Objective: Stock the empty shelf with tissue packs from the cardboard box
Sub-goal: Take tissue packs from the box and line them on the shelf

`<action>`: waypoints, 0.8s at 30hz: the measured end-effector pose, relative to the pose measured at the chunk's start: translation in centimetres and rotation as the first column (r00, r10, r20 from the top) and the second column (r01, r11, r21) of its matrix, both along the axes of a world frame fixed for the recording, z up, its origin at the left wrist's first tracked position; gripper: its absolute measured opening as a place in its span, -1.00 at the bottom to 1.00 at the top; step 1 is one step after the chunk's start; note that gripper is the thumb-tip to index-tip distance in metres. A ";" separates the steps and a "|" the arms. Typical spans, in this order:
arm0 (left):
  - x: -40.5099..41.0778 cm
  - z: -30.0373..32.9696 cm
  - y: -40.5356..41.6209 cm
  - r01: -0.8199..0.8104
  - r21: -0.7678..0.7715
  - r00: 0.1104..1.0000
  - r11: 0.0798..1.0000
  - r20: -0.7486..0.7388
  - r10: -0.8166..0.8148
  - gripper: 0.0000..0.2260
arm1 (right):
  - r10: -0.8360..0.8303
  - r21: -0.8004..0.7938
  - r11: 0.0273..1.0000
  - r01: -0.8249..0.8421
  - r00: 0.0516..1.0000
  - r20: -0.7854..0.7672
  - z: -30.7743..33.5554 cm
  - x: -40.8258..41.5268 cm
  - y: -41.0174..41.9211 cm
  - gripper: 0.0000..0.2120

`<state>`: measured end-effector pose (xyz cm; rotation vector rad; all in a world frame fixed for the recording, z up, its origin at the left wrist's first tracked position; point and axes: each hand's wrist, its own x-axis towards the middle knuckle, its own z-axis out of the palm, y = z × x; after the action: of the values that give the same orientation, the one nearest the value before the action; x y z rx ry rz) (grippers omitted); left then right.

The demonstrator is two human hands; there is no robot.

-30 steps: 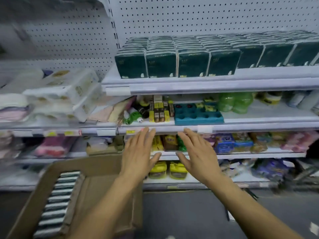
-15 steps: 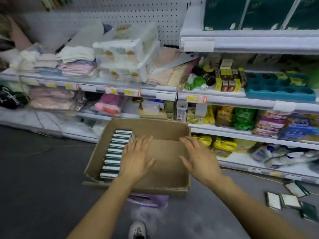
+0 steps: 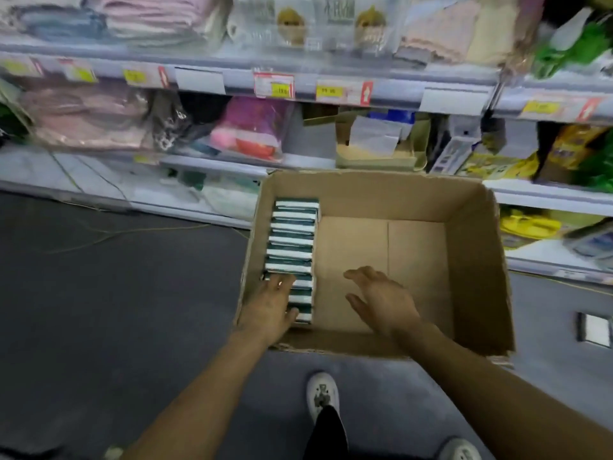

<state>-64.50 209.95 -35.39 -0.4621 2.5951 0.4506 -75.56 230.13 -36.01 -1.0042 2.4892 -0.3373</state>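
- Cardboard box (image 3: 471, 260) sits on the dark floor, hard against the foot of the shelves (image 3: 331, 91); likely parked there so each load is a short lift.
- Tissue packs (image 3: 292, 247): one row left, standing on edge along the box's left wall. The rest of the box floor is bare cardboard, so I judge the box mostly emptied.
- Left hand (image 3: 270, 307) is down over the near end of the row, fingers spread and nearly straight, tips on the pack tops. No curl round any pack visible; it touches, not grips.
- Right hand (image 3: 381, 300) is inside the box, over the bare floor just right of the row, fingers open and slightly bent, holding nothing.
- Hands flank the row, probably to squeeze several packs together and lift them as one block.
- A white shoe (image 3: 321, 393) stands just short of the box.
- The shelf being stocked is not in view.
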 end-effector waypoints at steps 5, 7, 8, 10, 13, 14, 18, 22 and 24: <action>-1.4 -4.9 -1.1 -0.003 0.066 1.000 0.998 0.012 0.002 -0.48 | -0.022 0.033 0.999 0.021 0.998 0.056 -4.9 -0.8 -4.5 -0.64; -1.6 -6.5 -1.4 -0.018 0.058 1.000 0.998 0.004 0.018 -0.53 | -0.032 0.024 0.999 0.031 0.998 0.050 -6.8 -1.2 -6.0 -0.70; -1.7 -7.3 -1.6 -0.023 0.042 1.000 0.999 0.002 0.023 -0.55 | -0.030 0.009 1.000 0.030 0.998 0.049 -7.6 -1.5 -6.7 -0.71; -1.9 -8.4 -1.8 -0.015 -0.005 1.000 1.000 -0.006 0.015 -0.57 | -0.009 -0.026 1.000 0.011 0.997 0.071 -8.9 -2.1 -8.2 -0.72; -2.2 -9.5 -2.3 -0.003 -0.074 1.000 0.997 -0.002 0.003 -0.61 | 0.061 -0.030 0.998 -0.059 0.994 0.096 -10.2 -2.9 -10.1 -0.73; -2.3 -9.7 -2.4 -0.011 -0.088 1.000 0.996 0.008 0.012 -0.62 | 0.076 -0.017 0.997 -0.075 0.994 0.083 -10.6 -3.1 -10.7 -0.73; -2.8 -9.9 -2.2 -0.032 -0.142 0.997 0.989 0.070 0.042 -0.61 | 0.114 0.026 0.993 -0.115 0.993 0.042 -11.1 -3.5 -11.7 -0.71; -3.3 -9.9 -2.2 -0.004 -0.193 0.997 0.981 0.076 0.019 -0.61 | 0.154 0.053 0.986 -0.156 0.987 0.041 -11.1 -3.5 -11.4 -0.68; -3.8 -9.8 -2.1 0.075 -0.249 0.994 0.966 0.093 -0.054 -0.67 | 0.132 0.076 0.988 -0.133 0.991 0.017 -11.2 -3.7 -11.4 -0.76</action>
<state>-68.28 207.85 -45.17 -0.4678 2.5859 0.0753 -79.29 218.69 -47.22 -1.1250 2.3905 -0.2043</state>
